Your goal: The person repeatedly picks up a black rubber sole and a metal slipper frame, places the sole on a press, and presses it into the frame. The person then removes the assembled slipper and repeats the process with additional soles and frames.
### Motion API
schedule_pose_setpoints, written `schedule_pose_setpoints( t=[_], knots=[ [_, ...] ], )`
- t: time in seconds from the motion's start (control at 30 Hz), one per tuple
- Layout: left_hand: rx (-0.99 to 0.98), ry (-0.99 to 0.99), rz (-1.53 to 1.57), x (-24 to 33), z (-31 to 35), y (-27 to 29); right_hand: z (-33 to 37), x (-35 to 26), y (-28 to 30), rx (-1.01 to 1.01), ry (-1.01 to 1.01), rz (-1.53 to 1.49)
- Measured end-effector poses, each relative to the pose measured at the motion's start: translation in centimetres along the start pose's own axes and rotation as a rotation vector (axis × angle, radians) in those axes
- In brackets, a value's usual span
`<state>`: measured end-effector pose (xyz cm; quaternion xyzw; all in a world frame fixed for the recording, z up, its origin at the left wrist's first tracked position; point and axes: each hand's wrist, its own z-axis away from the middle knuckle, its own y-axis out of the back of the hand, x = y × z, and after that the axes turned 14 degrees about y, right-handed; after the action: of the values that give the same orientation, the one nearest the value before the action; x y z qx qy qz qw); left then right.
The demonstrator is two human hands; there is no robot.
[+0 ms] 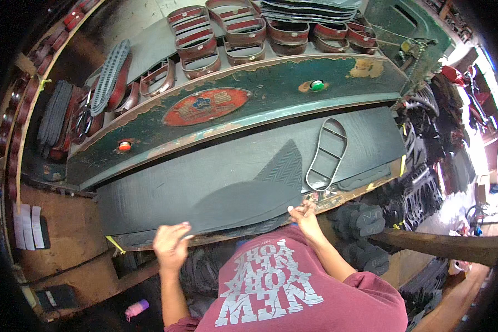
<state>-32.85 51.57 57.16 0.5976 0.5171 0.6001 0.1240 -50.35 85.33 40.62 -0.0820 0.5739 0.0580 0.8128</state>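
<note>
A dark rubber sheet point(240, 202) with a curved near edge lies bent over the work surface of a green press. A herringbone-ribbed part of it point(285, 160) shows toward the far right, and more ribbing shows under the near edge. My left hand point(170, 246) is closed at the sheet's left end, with thumb and fingers pinching its edge. At the near right corner, my right hand point(304, 214) pinches the edge between thumb and fingers. Just beyond that hand, a sole-shaped metal cutting die point(329, 154) with crossbars rests on the surface.
Above the green press beam point(282, 94), with its green button point(316, 85) and red button point(125, 146), stand several red-brown cutting dies point(196, 47). Stacked dark sheets point(315, 11) lie behind. Cut soles point(362, 218) and a wooden bar point(437, 246) are at my right.
</note>
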Motion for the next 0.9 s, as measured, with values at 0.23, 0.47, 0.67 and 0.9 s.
schedule_pose_setpoints(
  t=[0.23,0.47,0.67,0.9],
  knots=[
    [0.41,-0.242,-0.036,1.1,-3.7,12.0,-0.7,1.1,-2.0,0.007,0.005,-0.097],
    [0.465,-0.19,-0.168,-2.5,-2.6,15.0,0.4,-5.0,-5.1,0.082,0.541,-0.061],
    [0.575,-0.124,-0.147,-5.0,0.1,17.3,2.0,-19.4,-5.0,-0.013,1.29,0.692],
    [0.679,-0.015,-0.119,-4.3,2.5,20.7,-1.4,-12.6,-12.8,-0.685,1.325,1.111]
  ],
)
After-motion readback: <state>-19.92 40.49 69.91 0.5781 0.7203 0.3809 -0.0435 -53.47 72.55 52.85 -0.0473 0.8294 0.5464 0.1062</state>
